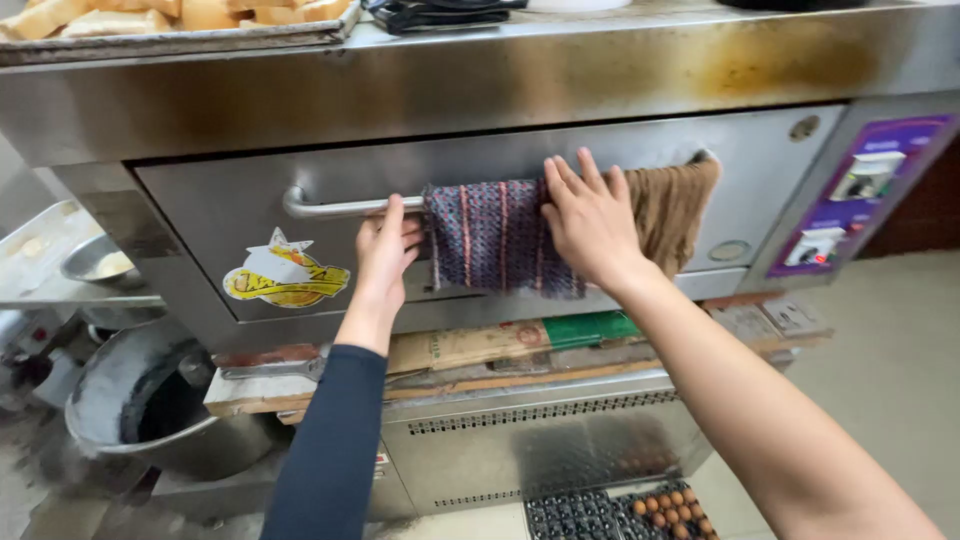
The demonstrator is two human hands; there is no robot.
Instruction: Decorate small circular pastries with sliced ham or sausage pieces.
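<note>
A steel oven door (230, 205) faces me with a long bar handle (330, 209) across it. My left hand (385, 250), in a dark blue sleeve, curls around the bar just left of a purple and red woven cloth (490, 235) draped over it. My right hand (590, 222) lies flat with fingers spread on the cloth's right part, pressing it against the handle. A brown cloth (670, 205) hangs over the bar further right.
A tray of bread pieces (120, 18) sits on the oven top. A yellow sticker (283, 275) marks the door. A purple control panel (860, 190) is right. A large metal pot (150, 400) stands at lower left. Egg trays (620, 512) lie on the floor.
</note>
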